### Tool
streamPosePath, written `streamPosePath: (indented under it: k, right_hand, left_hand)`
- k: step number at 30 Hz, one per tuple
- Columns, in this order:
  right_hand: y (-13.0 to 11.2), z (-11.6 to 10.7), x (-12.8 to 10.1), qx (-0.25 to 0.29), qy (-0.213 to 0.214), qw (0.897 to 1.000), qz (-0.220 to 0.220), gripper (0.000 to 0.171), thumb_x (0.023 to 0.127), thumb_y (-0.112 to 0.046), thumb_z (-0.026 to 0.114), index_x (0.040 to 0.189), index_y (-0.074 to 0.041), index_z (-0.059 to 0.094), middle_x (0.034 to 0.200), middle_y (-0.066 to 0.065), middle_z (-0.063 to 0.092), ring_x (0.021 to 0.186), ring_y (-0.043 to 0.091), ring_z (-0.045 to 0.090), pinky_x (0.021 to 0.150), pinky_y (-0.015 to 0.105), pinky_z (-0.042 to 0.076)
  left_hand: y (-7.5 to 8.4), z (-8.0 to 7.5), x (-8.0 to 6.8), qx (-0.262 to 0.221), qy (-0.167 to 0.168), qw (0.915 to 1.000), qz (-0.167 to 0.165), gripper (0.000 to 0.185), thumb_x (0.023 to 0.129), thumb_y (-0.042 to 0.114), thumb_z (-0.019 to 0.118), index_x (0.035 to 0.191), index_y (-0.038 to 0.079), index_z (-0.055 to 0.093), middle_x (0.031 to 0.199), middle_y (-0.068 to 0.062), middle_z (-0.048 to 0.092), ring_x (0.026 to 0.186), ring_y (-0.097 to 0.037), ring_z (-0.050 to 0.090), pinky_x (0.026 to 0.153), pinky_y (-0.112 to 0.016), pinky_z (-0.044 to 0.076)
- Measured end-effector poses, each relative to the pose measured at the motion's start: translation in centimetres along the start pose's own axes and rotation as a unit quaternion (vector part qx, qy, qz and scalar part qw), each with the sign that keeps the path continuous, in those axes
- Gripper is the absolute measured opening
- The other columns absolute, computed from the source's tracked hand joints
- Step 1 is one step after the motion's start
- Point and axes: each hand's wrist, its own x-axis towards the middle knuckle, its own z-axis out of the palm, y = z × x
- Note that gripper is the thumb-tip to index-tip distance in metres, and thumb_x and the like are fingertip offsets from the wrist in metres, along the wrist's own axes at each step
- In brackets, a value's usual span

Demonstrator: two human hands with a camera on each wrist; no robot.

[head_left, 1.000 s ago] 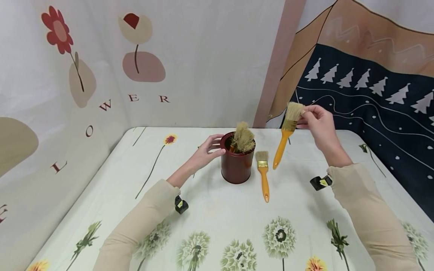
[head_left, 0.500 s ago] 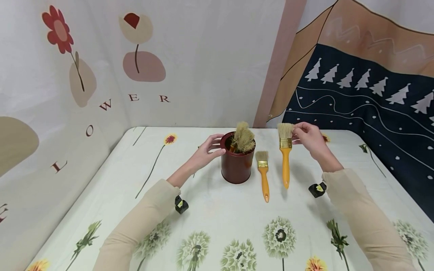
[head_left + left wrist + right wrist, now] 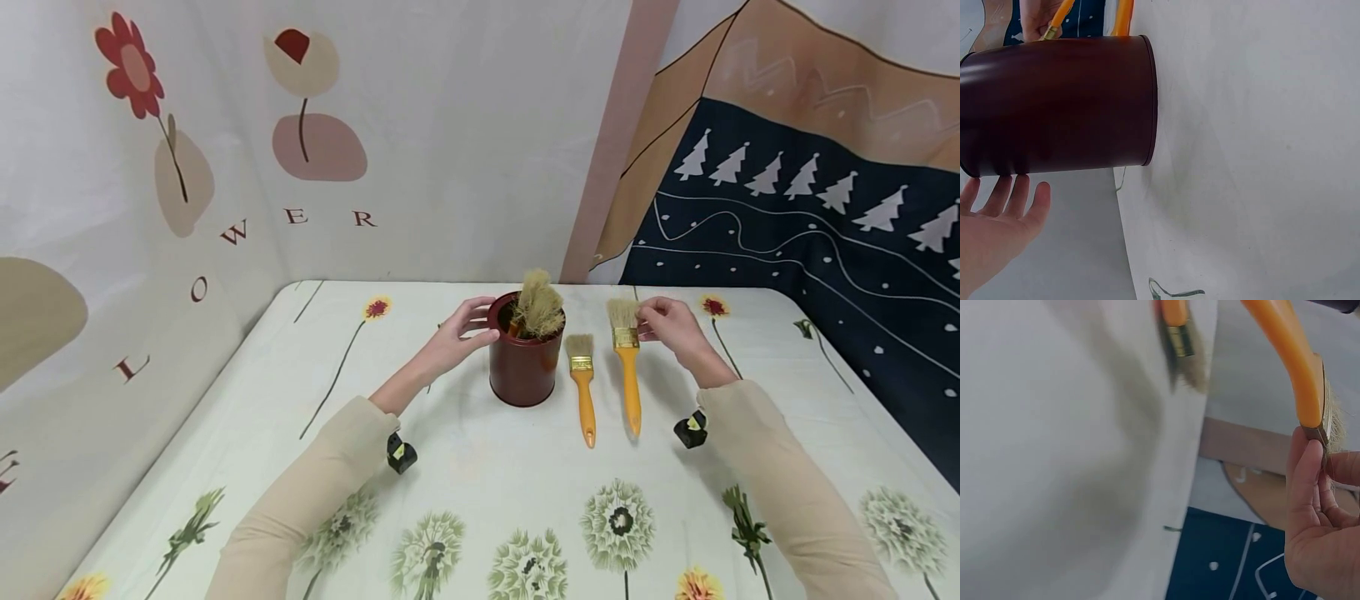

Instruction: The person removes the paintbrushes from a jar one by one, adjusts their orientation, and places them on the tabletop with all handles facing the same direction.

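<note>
Lowered from mid-air within the last second and laid handle-first on the table [image 3: 480, 467] beside the smaller brush [image 3: 581, 385]: the wide brush [image 3: 627, 362], ferrule still pinched by the right hand [image 3: 670, 325]; dark red can [image 3: 523, 362] steadied by straight fingers of the left hand [image 3: 459, 333]; brushes evidently being laid out.

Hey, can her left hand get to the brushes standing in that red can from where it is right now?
Probably yes. The left hand rests against the side of the red can, right by its rim, and the brushes stick up out of the open top with nothing covering them.
</note>
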Motion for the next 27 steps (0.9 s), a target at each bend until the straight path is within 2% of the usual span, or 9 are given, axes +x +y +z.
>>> streamPosePath:
  k: [2, 8, 12, 16, 19, 23, 27]
  right_hand:
    - [-0.7, 0.4, -0.6, -0.013, 0.002, 1.0, 0.016, 0.027, 0.089, -0.009, 0.039, 0.103, 0.012, 0.047, 0.09, 0.018, 0.049, 0.066, 0.009, 0.053, 0.063, 0.02, 0.05]
    - [0.0, 0.7, -0.5, -0.006, -0.005, 0.999, 0.039, 0.026, 0.088, -0.007, 0.04, 0.102, 0.013, 0.047, 0.083, 0.013, 0.05, 0.059, 0.005, 0.052, 0.059, 0.018, 0.049]
    - [0.8, 1.0, 0.1, -0.022, 0.0, 0.998, 0.063, 0.023, 0.087, -0.008, 0.041, 0.099, 0.01, 0.05, 0.081, 0.011, 0.05, 0.06, 0.007, 0.052, 0.057, 0.02, 0.05]
    - [1.4, 1.1, 0.3, -0.046, -0.006, 0.996, 0.075, 0.023, 0.087, -0.01, 0.041, 0.097, 0.009, 0.051, 0.086, 0.014, 0.051, 0.063, 0.009, 0.052, 0.059, 0.021, 0.05]
    - [1.8, 1.1, 0.4, -0.058, -0.022, 0.995, 0.077, 0.027, 0.087, -0.01, 0.04, 0.1, 0.012, 0.049, 0.09, 0.019, 0.051, 0.065, 0.011, 0.053, 0.061, 0.022, 0.05]
    - [2.3, 1.2, 0.6, -0.078, -0.021, 0.991, 0.107, 0.028, 0.087, -0.013, 0.042, 0.102, 0.009, 0.051, 0.091, 0.016, 0.053, 0.068, 0.011, 0.053, 0.064, 0.027, 0.051]
    - [2.5, 1.4, 0.7, -0.09, -0.031, 0.988, 0.122, 0.028, 0.087, -0.011, 0.042, 0.104, 0.009, 0.051, 0.091, 0.016, 0.053, 0.071, 0.014, 0.052, 0.064, 0.026, 0.05]
  left_hand:
    - [0.0, 0.0, 0.0, 0.0, 0.001, 1.0, -0.002, 0.054, 0.088, 0.012, 0.055, 0.134, 0.004, 0.029, 0.131, -0.017, 0.036, 0.118, -0.028, 0.037, 0.092, -0.037, 0.037]
    - [0.0, 0.0, 0.0, -0.001, 0.0, 1.0, -0.002, 0.053, 0.088, 0.012, 0.054, 0.135, 0.004, 0.028, 0.131, -0.017, 0.036, 0.117, -0.029, 0.037, 0.093, -0.038, 0.036]
    - [0.1, 0.0, 0.0, -0.001, 0.001, 1.0, 0.001, 0.053, 0.088, 0.012, 0.054, 0.134, 0.003, 0.028, 0.131, -0.018, 0.036, 0.117, -0.029, 0.037, 0.093, -0.039, 0.035]
    - [0.0, 0.0, 0.0, -0.003, 0.001, 1.0, 0.001, 0.053, 0.088, 0.011, 0.055, 0.134, 0.003, 0.029, 0.131, -0.018, 0.036, 0.117, -0.029, 0.037, 0.093, -0.038, 0.036]
    - [-0.1, 0.0, 0.0, -0.006, 0.0, 1.0, 0.0, 0.053, 0.088, 0.011, 0.055, 0.134, 0.004, 0.029, 0.131, -0.017, 0.035, 0.118, -0.029, 0.037, 0.093, -0.037, 0.036]
    - [-0.2, 0.0, 0.1, -0.011, -0.003, 0.9999, 0.004, 0.053, 0.089, 0.011, 0.054, 0.135, 0.004, 0.028, 0.131, -0.018, 0.035, 0.118, -0.029, 0.036, 0.093, -0.038, 0.035]
    - [-0.2, 0.0, 0.0, -0.011, -0.005, 0.9999, 0.007, 0.053, 0.089, 0.011, 0.054, 0.135, 0.003, 0.028, 0.131, -0.018, 0.035, 0.118, -0.029, 0.036, 0.094, -0.039, 0.035]
